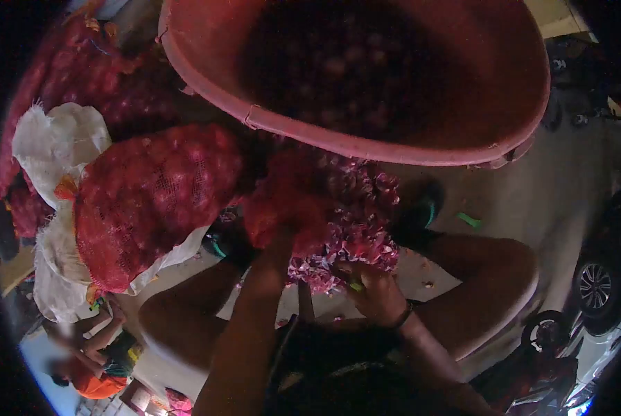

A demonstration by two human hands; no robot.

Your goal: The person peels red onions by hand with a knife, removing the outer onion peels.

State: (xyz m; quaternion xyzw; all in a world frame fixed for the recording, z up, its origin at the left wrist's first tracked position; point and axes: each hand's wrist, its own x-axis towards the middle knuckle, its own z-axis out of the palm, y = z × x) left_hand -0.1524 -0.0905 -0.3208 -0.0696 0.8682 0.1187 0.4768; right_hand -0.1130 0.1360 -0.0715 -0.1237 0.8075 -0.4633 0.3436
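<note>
A person in orange [101, 383] sits at near left; at right stands a car [606, 359], its wheel [595, 286] showing, while a green scrap [469, 220] lies on the floor [504, 197].

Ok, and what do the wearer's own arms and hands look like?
The left forearm and right forearm show no sleeves. The right hand looks ungloved, with a dark band around its wrist. The left hand is too blurred to make out.
</note>
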